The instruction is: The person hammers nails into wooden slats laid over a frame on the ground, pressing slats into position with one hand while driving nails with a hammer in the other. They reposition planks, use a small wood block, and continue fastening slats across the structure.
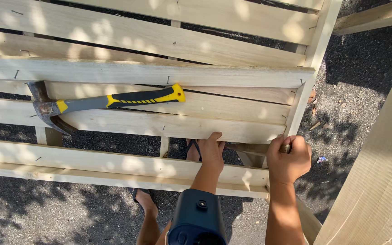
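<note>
A pale wooden slatted frame (137, 72) lies flat over dark gravel. My left hand (211, 152) reaches into the gap between two slats and its fingers curl over the lower edge of a slat (137, 124). My right hand (288, 159) is closed around a piece of wood at the frame's right side rail (301, 102). A claw hammer (100, 103) with a grey and yellow handle lies loose on the slats to the left, its steel head at the far left. Neither hand touches it.
A dark blue device (197, 220) hangs below my chest. My sandalled feet (195, 152) show through the gaps. More timber (377, 16) lies at top right, and a wide board (377, 181) leans at the right edge. Small nails stick up from slats.
</note>
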